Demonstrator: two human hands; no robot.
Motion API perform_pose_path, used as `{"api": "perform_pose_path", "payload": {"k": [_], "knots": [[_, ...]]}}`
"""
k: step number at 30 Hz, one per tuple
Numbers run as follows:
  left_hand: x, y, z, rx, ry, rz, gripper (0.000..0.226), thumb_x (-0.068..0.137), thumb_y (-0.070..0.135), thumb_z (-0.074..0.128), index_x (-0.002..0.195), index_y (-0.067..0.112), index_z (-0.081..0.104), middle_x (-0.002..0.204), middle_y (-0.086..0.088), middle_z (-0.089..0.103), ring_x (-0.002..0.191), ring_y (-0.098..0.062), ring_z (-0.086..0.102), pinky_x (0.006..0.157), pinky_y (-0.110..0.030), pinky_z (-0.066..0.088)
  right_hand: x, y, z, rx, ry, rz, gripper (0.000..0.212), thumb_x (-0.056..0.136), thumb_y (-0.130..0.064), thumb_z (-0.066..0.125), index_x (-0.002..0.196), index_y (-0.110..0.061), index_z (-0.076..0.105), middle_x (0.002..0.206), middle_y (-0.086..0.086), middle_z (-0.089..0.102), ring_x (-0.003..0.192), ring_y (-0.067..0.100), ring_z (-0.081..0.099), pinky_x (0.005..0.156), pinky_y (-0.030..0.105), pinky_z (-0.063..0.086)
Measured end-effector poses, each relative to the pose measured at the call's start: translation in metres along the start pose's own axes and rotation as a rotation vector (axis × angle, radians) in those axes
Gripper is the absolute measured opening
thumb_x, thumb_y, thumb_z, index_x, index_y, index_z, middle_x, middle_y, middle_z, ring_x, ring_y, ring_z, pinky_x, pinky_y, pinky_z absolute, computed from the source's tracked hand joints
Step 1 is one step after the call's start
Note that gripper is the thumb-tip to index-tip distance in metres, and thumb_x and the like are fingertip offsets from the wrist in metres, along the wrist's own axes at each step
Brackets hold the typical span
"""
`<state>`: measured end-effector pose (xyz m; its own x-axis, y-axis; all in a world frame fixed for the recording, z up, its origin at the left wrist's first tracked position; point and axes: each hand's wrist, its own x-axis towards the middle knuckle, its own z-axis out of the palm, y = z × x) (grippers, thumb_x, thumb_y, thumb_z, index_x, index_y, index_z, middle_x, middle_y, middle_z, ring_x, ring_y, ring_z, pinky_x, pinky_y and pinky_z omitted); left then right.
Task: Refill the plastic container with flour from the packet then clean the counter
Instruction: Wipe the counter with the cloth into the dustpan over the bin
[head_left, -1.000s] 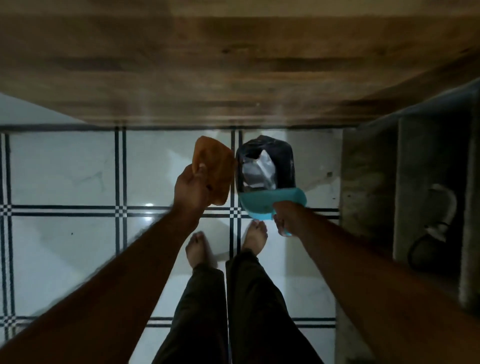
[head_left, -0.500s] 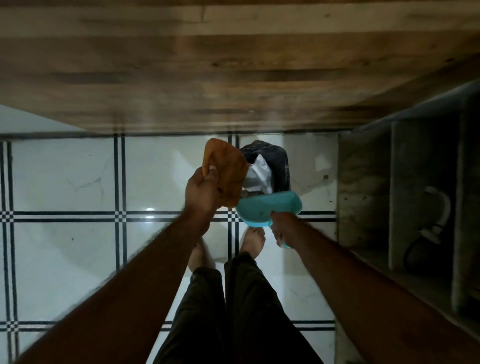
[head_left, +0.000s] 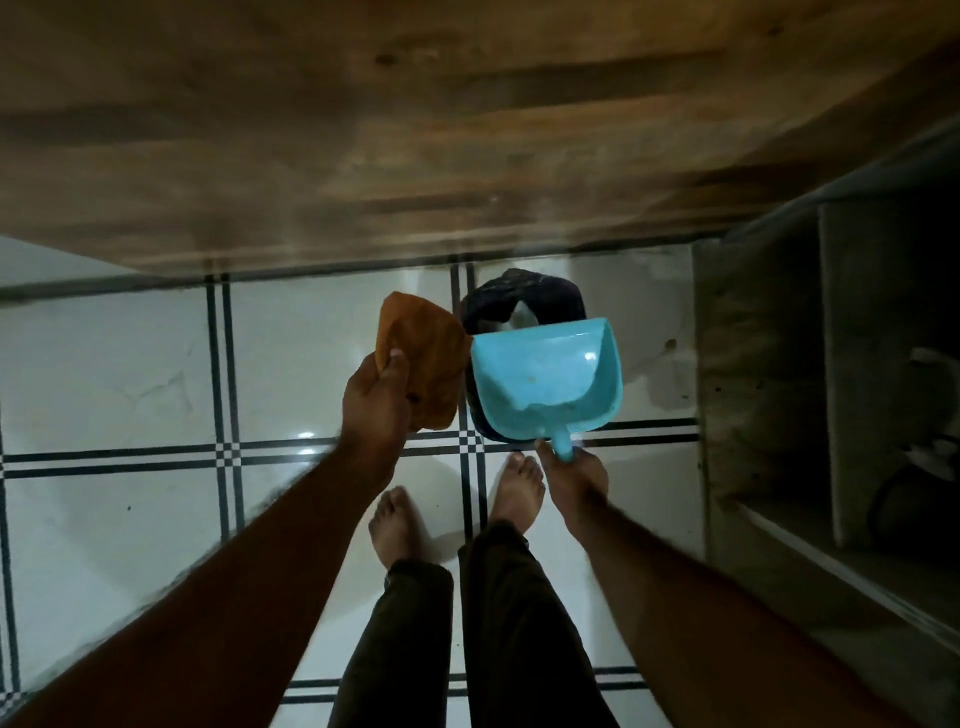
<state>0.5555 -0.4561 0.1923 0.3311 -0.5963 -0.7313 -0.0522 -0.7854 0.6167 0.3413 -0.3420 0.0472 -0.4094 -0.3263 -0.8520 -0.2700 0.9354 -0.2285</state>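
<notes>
Above tiled floor (head_left: 130, 374), hands grip orange cloth (head_left: 423, 358) and dustpan (head_left: 545, 379).

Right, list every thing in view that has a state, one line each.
Turquoise plastic dustpan: held by its handle over the bin, a little pale residue inside.
Black-lined waste bin: open, on the floor.
Orange cleaning cloth: crumpled, gripped.
Left hand: shut on the cloth.
Right hand: shut on the dustpan handle.
</notes>
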Motion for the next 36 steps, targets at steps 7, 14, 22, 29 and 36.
{"api": "perform_pose_path", "payload": {"k": [7,14,22,29,36], "knots": [[0.019,-0.052,0.006,0.033,-0.027,0.007,0.036,0.115,0.038,0.040,0.135,0.018,0.062,0.114,0.001,0.071,0.095,-0.007,0.068,0.065,-0.016,0.056,0.026,0.029,0.057,0.284,-0.106,0.132,0.035,0.091,-0.053,0.079,0.098,-0.019,0.073,0.090,0.000,0.077,0.085,0.019,0.073,0.070,0.028,0.053],[0.025,-0.079,0.007,0.031,-0.054,0.020,0.040,0.115,0.039,0.043,0.141,0.016,0.062,0.119,0.000,0.071,0.102,-0.009,0.069,0.084,-0.027,0.059,0.044,0.023,0.073,0.218,-0.178,0.212,0.031,0.104,-0.037,0.066,0.119,-0.009,0.066,0.101,0.008,0.072,0.078,0.016,0.065,0.060,0.028,0.046],[0.021,-0.077,-0.001,0.029,-0.071,0.009,0.045,0.114,0.042,0.041,0.148,0.016,0.057,0.129,0.000,0.067,0.108,-0.018,0.066,0.078,-0.022,0.053,0.046,0.007,0.051,0.080,-0.179,0.200,0.028,0.102,-0.024,0.065,0.123,-0.006,0.062,0.095,0.007,0.066,0.089,0.024,0.067,0.082,0.034,0.053],[-0.006,-0.050,-0.010,-0.015,-0.131,0.001,0.037,0.115,0.040,0.043,0.137,0.019,0.062,0.122,0.000,0.071,0.107,-0.017,0.071,0.086,-0.029,0.058,-0.001,-0.007,0.025,-0.053,-0.048,0.150,0.079,0.086,-0.032,0.090,0.146,-0.005,0.046,0.137,0.014,0.060,0.122,0.033,0.064,0.098,0.039,0.055],[-0.070,0.015,-0.021,-0.123,-0.297,-0.038,0.052,0.114,0.044,0.041,0.146,0.007,0.058,0.134,-0.016,0.071,0.112,-0.034,0.073,0.082,-0.045,0.065,-0.070,-0.037,-0.050,0.332,-0.155,-0.081,0.017,0.106,-0.022,0.064,0.111,-0.006,0.070,0.093,0.005,0.076,0.094,0.027,0.075,0.071,0.028,0.056]]}}
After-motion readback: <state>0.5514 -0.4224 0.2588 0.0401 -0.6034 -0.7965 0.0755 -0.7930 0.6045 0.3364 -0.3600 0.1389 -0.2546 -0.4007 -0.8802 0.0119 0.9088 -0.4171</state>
